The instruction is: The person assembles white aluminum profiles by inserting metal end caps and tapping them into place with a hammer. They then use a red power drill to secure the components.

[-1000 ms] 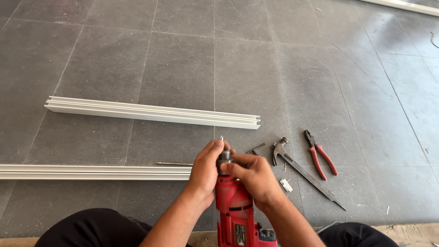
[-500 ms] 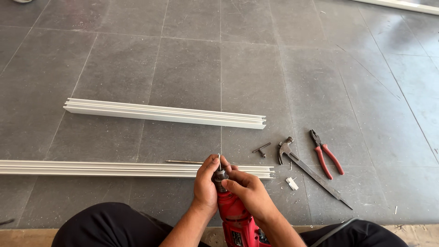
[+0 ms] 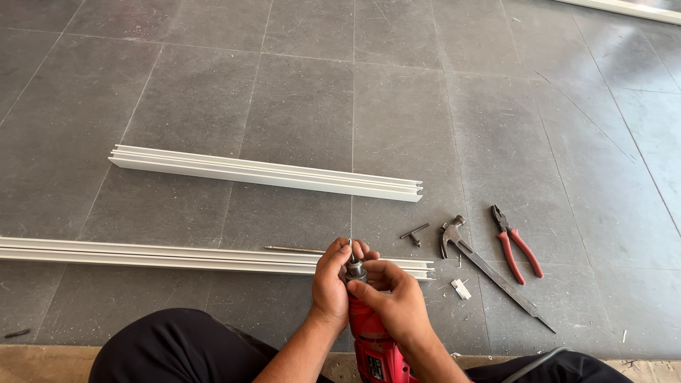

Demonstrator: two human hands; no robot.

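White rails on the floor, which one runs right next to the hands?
The long rail, partly hidden behind the left hand. The shorter rail lies farther off, well clear of both hands.

Single head cam, no second view, so no overlap to report. We look steeply down and forward from a seated height, facing out across the grey tiled floor (image 3: 425, 106). Our knees (image 3: 177, 347) cut the bottom edge; both hands (image 3: 369, 284) sit low centre, close to the lens, around the red drill (image 3: 372, 340). Mid-range: two white rails (image 3: 262, 172) run left to right across frame, hammer (image 3: 482, 266) and pliers (image 3: 514, 241) off to the right. Far floor fills the top half, another white strip (image 3: 624, 7) clipping the top right corner. Horizon not in frame.
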